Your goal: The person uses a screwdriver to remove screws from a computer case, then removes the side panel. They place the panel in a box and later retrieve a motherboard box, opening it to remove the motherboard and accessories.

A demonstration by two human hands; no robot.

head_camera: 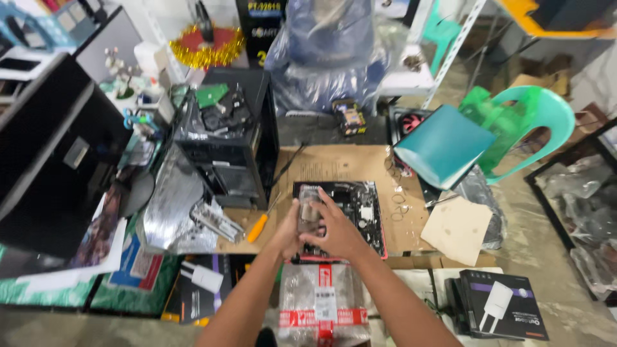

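Both my hands meet over a black motherboard [360, 209] lying on a brown cardboard sheet [334, 164]. Between them they hold a small clear plastic piece [309, 212] just above the board's left part. My left hand [287, 234] grips it from the left side, and my right hand [334, 231] covers it from the right with fingers curled over its top. The board's lower left is hidden under my hands. An orange-handled screwdriver [260, 225] lies on the cardboard just left of my left hand.
A black computer case [231, 138] stands open at the left of the cardboard. A teal folder [443, 151] and a green plastic chair [533, 115] are at the right. A taped bubble-wrap parcel [321, 302] lies below my hands. Boxes [504, 311] sit at lower right.
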